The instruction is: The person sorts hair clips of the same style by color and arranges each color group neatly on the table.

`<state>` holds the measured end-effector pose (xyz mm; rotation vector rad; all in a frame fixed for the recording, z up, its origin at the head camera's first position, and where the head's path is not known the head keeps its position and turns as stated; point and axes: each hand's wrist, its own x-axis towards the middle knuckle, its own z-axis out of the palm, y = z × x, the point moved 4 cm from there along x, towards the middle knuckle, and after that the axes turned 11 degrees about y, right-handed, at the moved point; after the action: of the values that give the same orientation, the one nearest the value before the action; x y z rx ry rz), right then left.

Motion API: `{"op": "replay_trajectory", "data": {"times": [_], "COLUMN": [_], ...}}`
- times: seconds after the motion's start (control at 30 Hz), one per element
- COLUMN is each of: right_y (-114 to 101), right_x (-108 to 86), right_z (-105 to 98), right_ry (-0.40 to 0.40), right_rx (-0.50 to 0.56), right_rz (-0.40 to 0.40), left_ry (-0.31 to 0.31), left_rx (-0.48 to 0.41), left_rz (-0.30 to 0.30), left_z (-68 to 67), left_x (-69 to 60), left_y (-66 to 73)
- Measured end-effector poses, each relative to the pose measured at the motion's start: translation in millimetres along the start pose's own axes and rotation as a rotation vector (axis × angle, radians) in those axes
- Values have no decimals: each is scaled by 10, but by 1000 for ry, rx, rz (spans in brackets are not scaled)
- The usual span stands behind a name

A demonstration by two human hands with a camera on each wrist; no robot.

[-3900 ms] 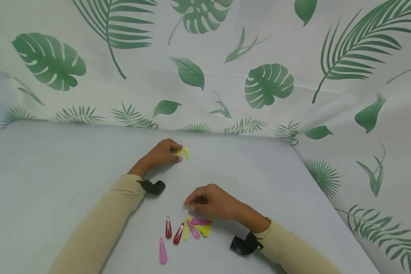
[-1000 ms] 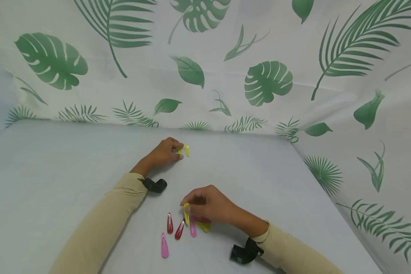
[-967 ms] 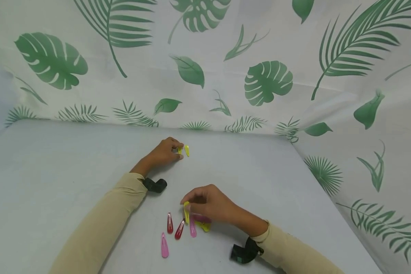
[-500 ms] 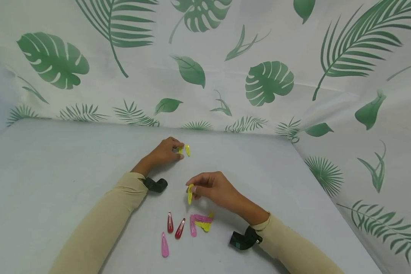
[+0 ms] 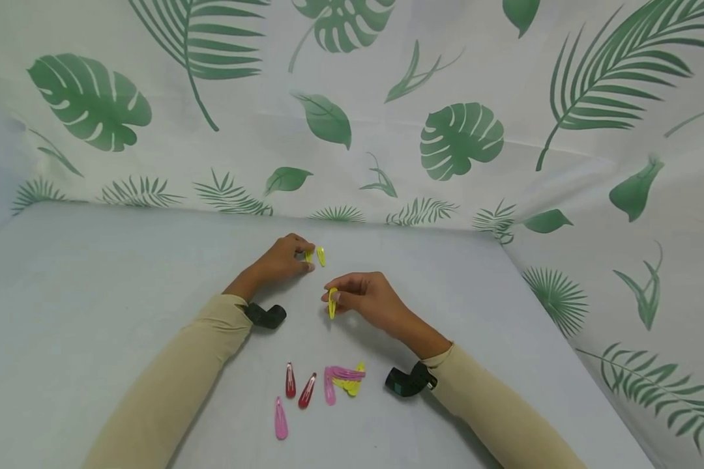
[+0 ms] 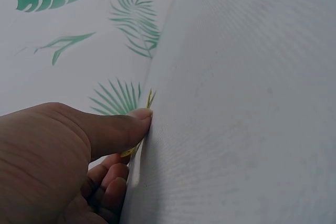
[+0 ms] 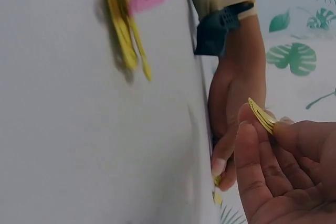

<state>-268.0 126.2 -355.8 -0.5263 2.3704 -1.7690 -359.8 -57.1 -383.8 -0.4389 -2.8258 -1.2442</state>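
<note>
Yellow snap hair clip (image 5: 332,304) is pinched between thumb and fingers of the right hand (image 5: 373,301); clip is held roughly upright at the fingertips, raised off the white tabletop (image 5: 440,293). Left hand (image 5: 278,259) is placed ahead and to the left of the right hand, low at the table; a second yellow clip (image 5: 308,256) is clamped between its thumb and fingers, mostly covered by the thumb in the left wrist view. A third yellow clip (image 5: 321,256) is laid just right of the left fingertips, apart from them, untouched. Rest of the clips are spread on the near side of the right hand, well apart from it: a pink clip (image 5: 330,385) stretched toward the person, another pink clip (image 5: 349,373) set crosswise at its top, yellow clips (image 5: 350,388) partly covered by that one, count not clear. Left of that heap, two red clips are laid apart from each other, one red clip (image 5: 290,380) farther left, one red clip (image 5: 307,391) slanted. A lone pink clip (image 5: 280,419) is placed nearest the person. Black wrist cameras are worn at both beige cuffs, left camera (image 5: 266,316), right camera (image 5: 409,380). Leaf-print backdrop (image 5: 387,130) is hung beyond both hands.
</note>
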Motion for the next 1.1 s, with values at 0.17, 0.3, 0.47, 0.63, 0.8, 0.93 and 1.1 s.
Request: {"op": "replay_trajectory", "data": {"times": [0.17, 0.3, 0.47, 0.63, 0.8, 0.93, 1.1], "right_y": [13, 16, 72, 95, 85, 128, 207], "right_x": [139, 237, 383, 523, 640, 735, 842], "right_z": [-45, -88, -140, -192, -216, -233, -235], "right_ry": [27, 42, 68, 115, 128, 136, 154], "right_rx": [-31, -111, -228, -265, -271, -290, -303], "right_rz": [-41, -88, -93, -58, -52, -40, -12], "left_ry": [-2, -3, -4, -5, -5, -9, -15], "left_rx": [4, 23, 21, 26, 21, 13, 8], "left_rz": [33, 62, 60, 56, 51, 45, 37], "left_z": [-10, -5, 5, 2, -34, -27, -9], "left_x": [-2, 14, 23, 17, 1, 11, -3], "left_y": [11, 7, -19, -13, 18, 8, -17]}}
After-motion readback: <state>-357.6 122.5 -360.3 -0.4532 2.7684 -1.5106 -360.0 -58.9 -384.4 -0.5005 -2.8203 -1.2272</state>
